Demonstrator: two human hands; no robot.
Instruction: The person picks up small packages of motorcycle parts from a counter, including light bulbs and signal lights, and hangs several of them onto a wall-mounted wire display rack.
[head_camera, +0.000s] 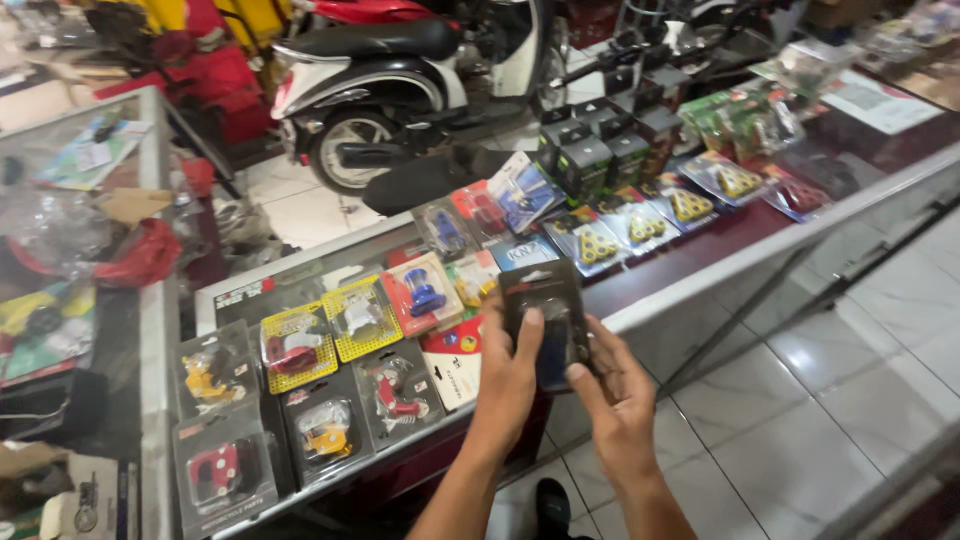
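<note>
Both hands hold one small dark blister pack with a blue part inside, raised above the front edge of a glass display counter. My left hand grips its left side, thumb on the front. My right hand takes its lower right corner with fingers and thumb. On the counter just behind lie several packaged motorcycle parts: a blue part in a red-backed pack, yellow-backed packs and clear packs with red and gold parts.
Dark small boxes stand in a row at the counter's back, with packs of yellow triangular parts beside them. A second glass case stands at the left. A scooter is parked behind. White tiled floor lies to the right.
</note>
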